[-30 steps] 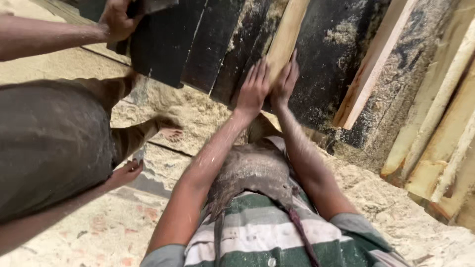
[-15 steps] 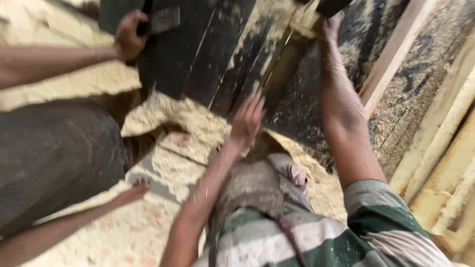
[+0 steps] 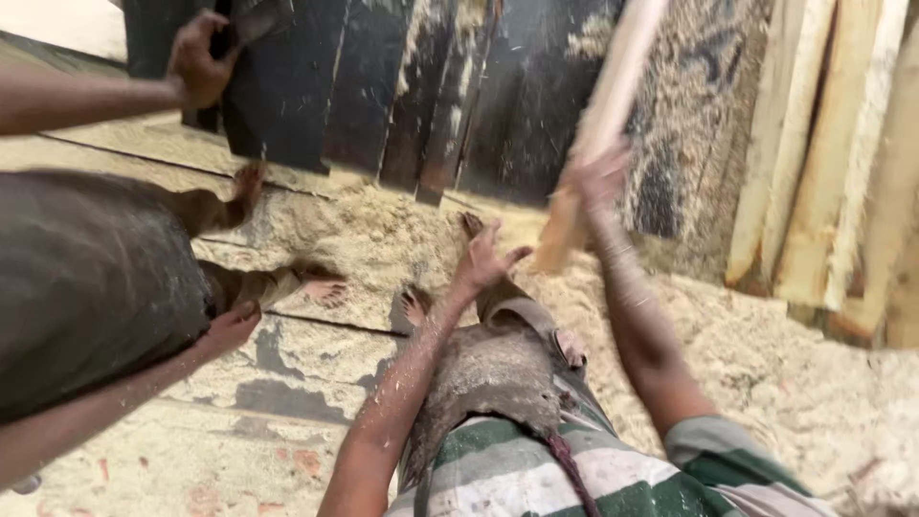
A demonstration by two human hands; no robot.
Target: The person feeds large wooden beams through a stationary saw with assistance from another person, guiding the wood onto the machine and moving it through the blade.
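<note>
My right hand (image 3: 595, 184) grips a pale wooden batten (image 3: 601, 115) that runs up and slightly right from the sawdust to the top of the view. Motion blur softens both. My left hand (image 3: 486, 258) hangs free with fingers spread, just left of the batten's lower end, touching nothing. Behind them lean several dark, sawdust-flecked boards (image 3: 402, 96). My bare feet (image 3: 416, 306) stand on the sawdust-covered floor.
Another person stands at the left: one hand (image 3: 199, 59) holds a dark tool against the dark boards, the other hand (image 3: 232, 325) hangs low. Pale planks (image 3: 814, 172) lean at the right. Sawdust heaps (image 3: 383, 239) cover the cracked concrete floor.
Both my hands were pressed on a dark board; my right hand then reached up and now holds the pale batten, pulled away from the stack. My left hand dropped free.
</note>
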